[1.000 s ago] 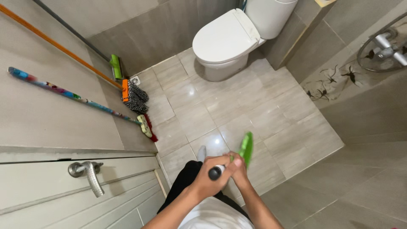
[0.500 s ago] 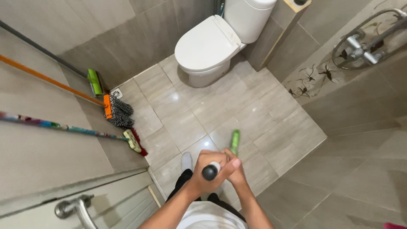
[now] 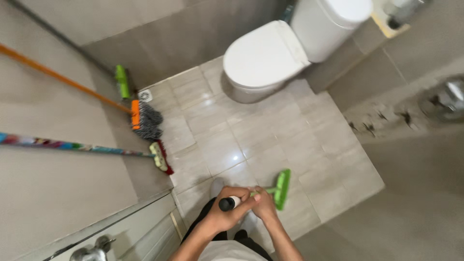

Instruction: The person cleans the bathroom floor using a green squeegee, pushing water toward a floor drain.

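Gripping the black end of a green floor squeegee [image 3: 282, 188], the left hand [image 3: 223, 212] is closed around the handle, and the right hand [image 3: 265, 205] wraps it just below. Its green head rests on the tiled floor [image 3: 217, 140], well short of the white toilet [image 3: 266, 60]. Three long-handled cleaning tools [image 3: 145, 121] lean against the left wall.

Both hands grip the upper end of a long-handled floor tool: the left hand [image 3: 223, 212] wraps around its black-capped end and the right hand [image 3: 265, 205] clasps just below, with the green squeegee head [image 3: 282, 189] resting on the glossy tiled floor [image 3: 309, 140]. A white toilet [image 3: 270, 58] with its lid shut stands ahead. Against the left wall lean a green-headed tool [image 3: 122, 81], an orange-handled mop [image 3: 144, 120] and a broom with a multicoloured handle [image 3: 161, 157].
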